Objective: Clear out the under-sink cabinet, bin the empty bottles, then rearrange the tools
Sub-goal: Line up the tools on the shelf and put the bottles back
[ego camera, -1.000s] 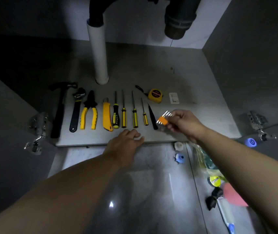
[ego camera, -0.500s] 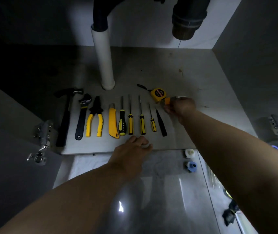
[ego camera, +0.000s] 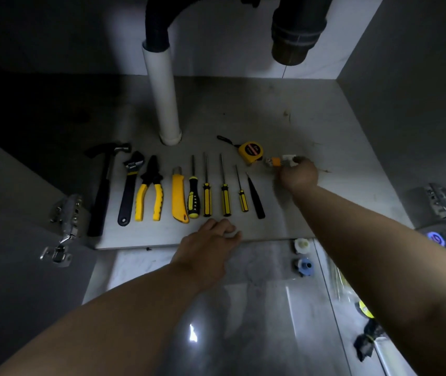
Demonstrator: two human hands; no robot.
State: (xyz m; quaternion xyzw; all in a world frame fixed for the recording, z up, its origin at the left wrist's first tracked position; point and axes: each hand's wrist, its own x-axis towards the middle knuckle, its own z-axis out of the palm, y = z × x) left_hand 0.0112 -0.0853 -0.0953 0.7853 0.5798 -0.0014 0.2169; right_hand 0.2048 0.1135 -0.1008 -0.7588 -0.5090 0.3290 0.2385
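Tools: lying side by side in one row on the cabinet floor (ego camera: 324, 126), handles toward the front edge. Running from left to right: hammer (ego camera: 105, 185), adjustable wrench (ego camera: 129, 188), pliers (ego camera: 150, 194), yellow utility knife (ego camera: 179, 196), black-and-yellow screwdriver (ego camera: 193, 196), three yellow-handled screwdrivers (ego camera: 225, 198) of lessening length, black pointed tool (ego camera: 255, 198). Sitting behind the right end of the row, tape measure (ego camera: 250, 150), its black strap trailing to the left.

Reaching in past the row with the right grip (ego camera: 299, 175), clenching round the hex key set (ego camera: 274, 160), its orange holder and metal ends poking out leftward, just beside the tape measure. Showing a small white piece (ego camera: 288, 158) just behind the fingers; touching or apart, cannot tell.

Resting the left grip (ego camera: 211, 245) at the front edge of the cabinet floor, near the screwdriver handles, fingers loosely curled; something pale showing between the fingertips, so cannot tell whether grasping or released.

Standing upright behind the row, white pipe (ego camera: 162, 96), joined at the top to a dark bent hose (ego camera: 159, 20). Hanging at both sides, metal hinges (ego camera: 66, 218). Lying on the room floor below the front edge, a white fitting (ego camera: 301, 244) and a blue fitting (ego camera: 304, 265), one just beside the other.
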